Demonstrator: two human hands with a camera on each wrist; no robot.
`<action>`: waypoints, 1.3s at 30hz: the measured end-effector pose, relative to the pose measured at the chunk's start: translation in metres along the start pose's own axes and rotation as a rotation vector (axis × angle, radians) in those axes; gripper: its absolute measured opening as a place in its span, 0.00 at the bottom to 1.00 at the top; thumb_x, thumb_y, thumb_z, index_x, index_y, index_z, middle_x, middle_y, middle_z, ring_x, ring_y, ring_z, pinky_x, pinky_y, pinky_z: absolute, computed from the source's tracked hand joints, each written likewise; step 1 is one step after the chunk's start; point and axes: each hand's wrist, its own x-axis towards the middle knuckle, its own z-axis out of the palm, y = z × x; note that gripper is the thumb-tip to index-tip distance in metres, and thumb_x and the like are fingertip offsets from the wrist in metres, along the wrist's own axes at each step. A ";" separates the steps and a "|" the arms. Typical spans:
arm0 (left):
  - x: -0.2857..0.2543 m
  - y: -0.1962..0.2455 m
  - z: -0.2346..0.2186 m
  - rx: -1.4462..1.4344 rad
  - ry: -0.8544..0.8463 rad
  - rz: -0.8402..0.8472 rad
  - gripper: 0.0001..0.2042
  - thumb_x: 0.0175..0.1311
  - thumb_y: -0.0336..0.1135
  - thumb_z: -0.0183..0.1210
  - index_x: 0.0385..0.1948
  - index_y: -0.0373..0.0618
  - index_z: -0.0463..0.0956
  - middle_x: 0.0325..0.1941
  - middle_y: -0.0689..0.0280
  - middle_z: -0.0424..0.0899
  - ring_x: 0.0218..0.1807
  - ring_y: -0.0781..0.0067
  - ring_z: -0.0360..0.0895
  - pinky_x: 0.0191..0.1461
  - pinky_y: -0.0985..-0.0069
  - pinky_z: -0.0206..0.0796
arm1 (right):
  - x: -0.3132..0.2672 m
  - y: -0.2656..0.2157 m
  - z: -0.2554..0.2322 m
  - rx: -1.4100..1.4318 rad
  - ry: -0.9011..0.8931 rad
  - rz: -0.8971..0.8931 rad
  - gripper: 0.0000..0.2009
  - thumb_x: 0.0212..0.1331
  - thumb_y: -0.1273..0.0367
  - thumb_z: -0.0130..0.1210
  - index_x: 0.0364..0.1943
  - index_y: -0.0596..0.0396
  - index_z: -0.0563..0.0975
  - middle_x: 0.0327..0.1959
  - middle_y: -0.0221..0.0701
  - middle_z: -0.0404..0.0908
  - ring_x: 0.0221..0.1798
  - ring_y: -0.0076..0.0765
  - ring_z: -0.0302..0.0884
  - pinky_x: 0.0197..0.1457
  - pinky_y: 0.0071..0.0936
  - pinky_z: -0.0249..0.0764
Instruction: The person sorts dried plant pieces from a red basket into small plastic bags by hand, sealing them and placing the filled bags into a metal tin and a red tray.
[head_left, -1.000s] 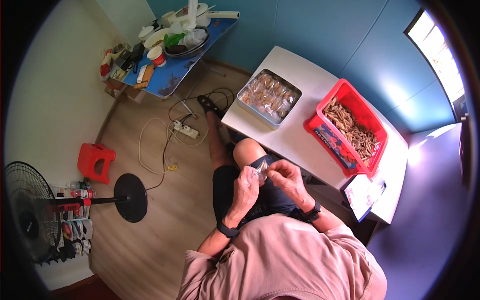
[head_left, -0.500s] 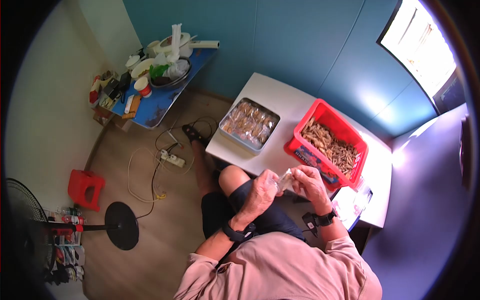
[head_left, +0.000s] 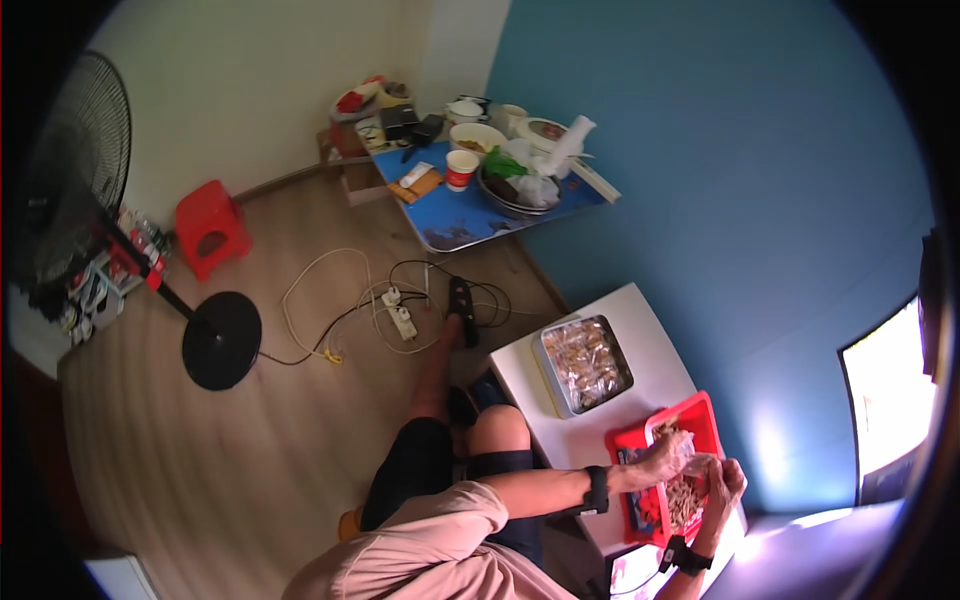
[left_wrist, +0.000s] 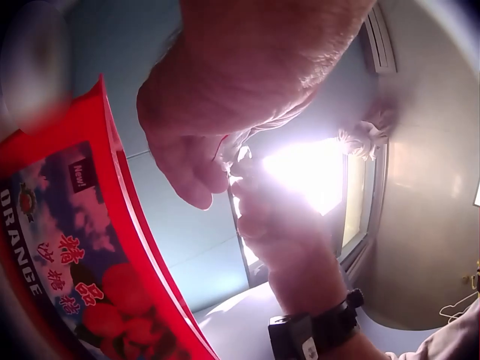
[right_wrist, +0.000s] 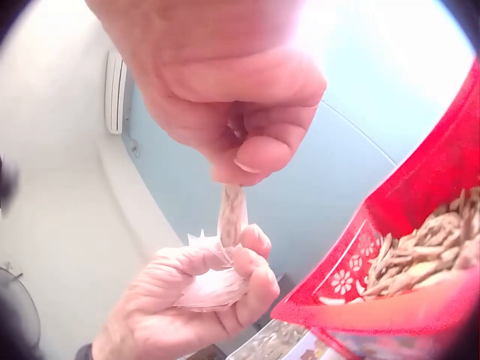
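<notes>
Both hands are over the red orange-label basket (head_left: 706, 418), which holds many dried brown strips (right_wrist: 427, 251). My left hand (head_left: 660, 462) holds crumpled clear plastic bags (right_wrist: 211, 291) against its curled fingers. From above, my right hand (right_wrist: 240, 120) pinches the top of a slim pale-brown strip (right_wrist: 233, 211) between thumb and finger. The strip's lower end meets the plastic at the left hand's fingertips. Against window glare in the left wrist view, the two hands' fingertips nearly meet.
A metal tin (head_left: 553, 382) of clear-wrapped packets stands beside the basket on the white table (head_left: 640, 330). A cluttered blue table (head_left: 440, 225) is further back. On the floor are a power strip (head_left: 400, 318) with cables, a red stool (head_left: 212, 228) and a fan base (head_left: 222, 340).
Both hands have moved from above the lap to over the red basket, keeping the plastic between them. The head view has swung round, so the table appears lower and further right.
</notes>
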 end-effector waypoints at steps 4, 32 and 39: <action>0.013 -0.012 -0.001 -0.144 -0.074 -0.247 0.01 0.66 0.25 0.46 0.34 0.39 0.67 0.29 0.67 0.72 0.30 0.76 0.74 0.28 0.78 0.70 | 0.038 0.045 -0.025 -0.091 -0.007 -0.066 0.12 0.67 0.67 0.52 0.24 0.52 0.71 0.15 0.19 0.67 0.12 0.12 0.54 0.14 0.15 0.49; -0.072 0.013 -0.098 -0.370 0.135 -0.514 0.08 0.60 0.33 0.50 0.36 0.39 0.69 0.26 0.59 0.80 0.21 0.72 0.76 0.27 0.75 0.73 | 0.070 0.056 0.026 -0.787 0.062 -0.287 0.09 0.62 0.67 0.48 0.26 0.54 0.75 0.21 0.40 0.78 0.30 0.52 0.78 0.35 0.44 0.73; -0.081 0.010 -0.110 -0.360 0.219 -0.614 0.06 0.59 0.30 0.49 0.36 0.41 0.69 0.28 0.59 0.80 0.21 0.72 0.76 0.24 0.75 0.74 | 0.072 0.057 0.016 -0.728 -0.026 -0.193 0.10 0.65 0.67 0.45 0.28 0.56 0.74 0.24 0.38 0.81 0.27 0.39 0.78 0.34 0.40 0.73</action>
